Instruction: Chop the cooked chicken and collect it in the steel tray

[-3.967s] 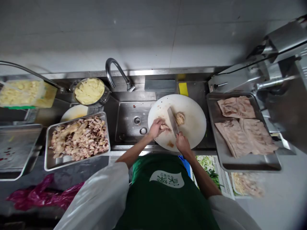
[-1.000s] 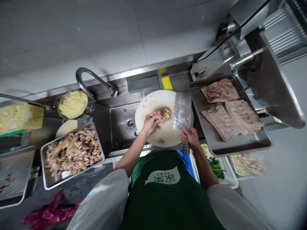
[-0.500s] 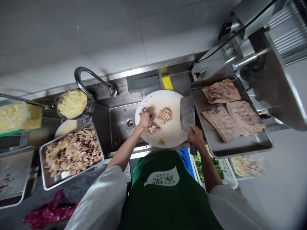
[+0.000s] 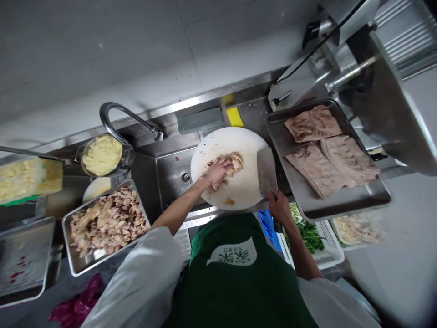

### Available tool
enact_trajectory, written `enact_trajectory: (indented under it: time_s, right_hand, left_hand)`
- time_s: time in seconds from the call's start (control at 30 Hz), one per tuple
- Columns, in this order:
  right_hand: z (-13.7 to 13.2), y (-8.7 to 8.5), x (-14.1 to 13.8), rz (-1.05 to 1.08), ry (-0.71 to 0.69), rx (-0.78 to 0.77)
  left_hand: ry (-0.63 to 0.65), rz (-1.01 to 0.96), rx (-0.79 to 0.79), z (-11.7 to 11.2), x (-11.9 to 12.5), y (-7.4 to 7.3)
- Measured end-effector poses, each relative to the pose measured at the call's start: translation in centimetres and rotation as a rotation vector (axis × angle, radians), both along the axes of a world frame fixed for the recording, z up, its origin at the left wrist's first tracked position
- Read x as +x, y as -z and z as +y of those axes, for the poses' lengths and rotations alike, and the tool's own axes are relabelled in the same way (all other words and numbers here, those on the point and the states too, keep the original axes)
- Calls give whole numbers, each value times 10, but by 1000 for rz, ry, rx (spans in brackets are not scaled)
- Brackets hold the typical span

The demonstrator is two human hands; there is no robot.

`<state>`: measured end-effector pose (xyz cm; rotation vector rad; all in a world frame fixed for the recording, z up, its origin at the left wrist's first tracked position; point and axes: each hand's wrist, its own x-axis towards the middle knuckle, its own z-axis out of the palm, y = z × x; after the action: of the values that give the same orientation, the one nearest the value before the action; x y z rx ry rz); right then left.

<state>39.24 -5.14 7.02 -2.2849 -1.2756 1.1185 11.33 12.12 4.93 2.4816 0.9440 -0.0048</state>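
On a round white cutting board (image 4: 244,193) lies a small pile of sliced cooked meat (image 4: 237,160). My left hand (image 4: 218,170) rests over the near left part of that pile, its fingers stretched out flat and touching the slices. Some darker chopped bits (image 4: 218,185) lie just beneath and beside this hand. At the board's right edge my right hand (image 4: 280,207) is wrapped round the handle of a cleaver (image 4: 267,171), whose broad blade lies flat on the board.
To the right, a metal tray (image 4: 307,202) holds three slabs of pale meat, beside a slicing machine (image 4: 392,91). At left stand a tray of chopped meat (image 4: 109,223) and a pot of pale slices (image 4: 102,155). A faucet (image 4: 129,114) arches over the sink (image 4: 174,182).
My left hand has moved right from the board's left side onto the sliced meat, its fingers now stretched out. The cleaver stays at the board's right edge. The view has shifted slightly.
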Motion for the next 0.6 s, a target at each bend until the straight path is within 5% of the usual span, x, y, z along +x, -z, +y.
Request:
enact_trajectory:
  time_s: [0.1, 0.27, 0.4, 0.5, 0.6]
  right_hand:
    - [-10, -12, 6, -152, -167, -21]
    - [-30, -34, 14, -231, -640, -90]
    - [-30, -46, -12, -227, -982, -148]
    - [-19, -45, -50, -188, -1078, -179]
    - [-5, -33, -85, -166, -1031, -186]
  left_hand:
    - [-136, -219, -160, 6, -10, 5]
    - [-608, -653, -433, 15, -32, 20]
    - [-794, -793, -542, 25, -40, 29]
    - [-895, -856, -559, 28, -43, 28]
    - [-991, -951, -576, 25, -51, 16]
